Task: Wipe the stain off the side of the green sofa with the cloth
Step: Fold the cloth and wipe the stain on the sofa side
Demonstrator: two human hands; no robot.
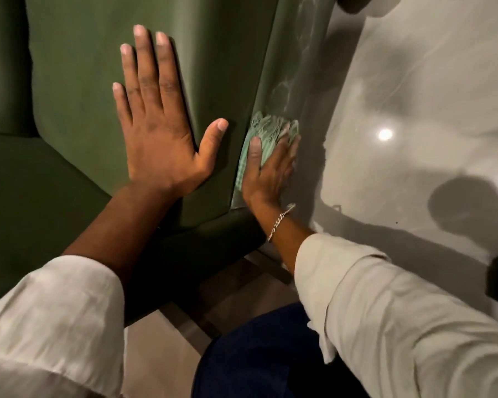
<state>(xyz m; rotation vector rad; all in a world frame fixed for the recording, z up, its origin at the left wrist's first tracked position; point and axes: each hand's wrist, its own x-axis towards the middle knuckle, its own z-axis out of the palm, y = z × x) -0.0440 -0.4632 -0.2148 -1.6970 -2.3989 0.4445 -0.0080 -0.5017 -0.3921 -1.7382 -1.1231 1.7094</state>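
Note:
The green sofa (pixel 78 90) fills the upper left; its armrest top faces me and its outer side panel drops away on the right. My left hand (pixel 158 130) lies flat on the armrest top, fingers spread, holding nothing. My right hand (pixel 268 170) presses a pale green cloth (pixel 268 129) against the sofa's side panel, low near the front corner. Pale whitish smears, the stain (pixel 292 79), run up the side panel above the cloth. Most of the cloth is hidden under my palm.
A glossy grey floor (pixel 414 90) lies to the right of the sofa, with light reflections and my shadow on it. My dark trouser leg (pixel 259 354) is at the bottom. A silver bracelet (pixel 279 219) sits on my right wrist.

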